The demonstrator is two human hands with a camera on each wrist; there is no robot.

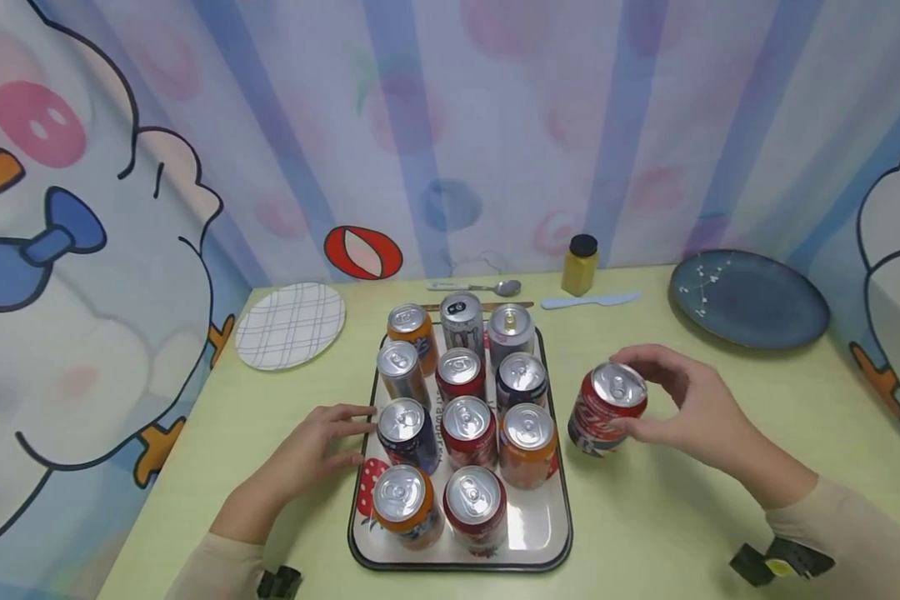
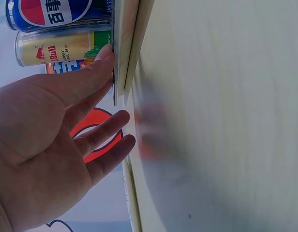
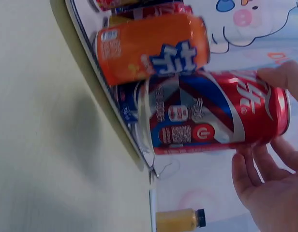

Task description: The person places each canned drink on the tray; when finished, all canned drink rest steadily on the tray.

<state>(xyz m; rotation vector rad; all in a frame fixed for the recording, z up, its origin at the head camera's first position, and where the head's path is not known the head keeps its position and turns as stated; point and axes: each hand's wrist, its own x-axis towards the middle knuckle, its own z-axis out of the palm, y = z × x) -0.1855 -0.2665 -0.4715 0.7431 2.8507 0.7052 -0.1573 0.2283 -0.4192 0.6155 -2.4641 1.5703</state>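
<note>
My right hand [image 1: 693,400] grips a red cola can [image 1: 603,421] near its top, thumb on one side and fingers on the other, just right of the tray. In the right wrist view this can [image 3: 212,113] overlaps an orange soda can [image 3: 134,46]. My left hand [image 1: 307,458] is at the left edge of the white strawberry-patterned tray [image 1: 528,525], fingers loosely extended. In the left wrist view a fingertip lies at the tray's rim, beside a gold Red Bull can [image 2: 71,47] and a blue Pepsi can [image 2: 98,14]. Several upright cans fill much of the tray.
Behind the tray lie a spoon [image 1: 507,288], a brown-handled knife [image 1: 521,305] and a pale blue knife [image 1: 588,301]. A yellow jar [image 1: 579,273] stands by the curtain. A checked plate [image 1: 291,327] is at back left, a dark blue plate [image 1: 757,304] at back right.
</note>
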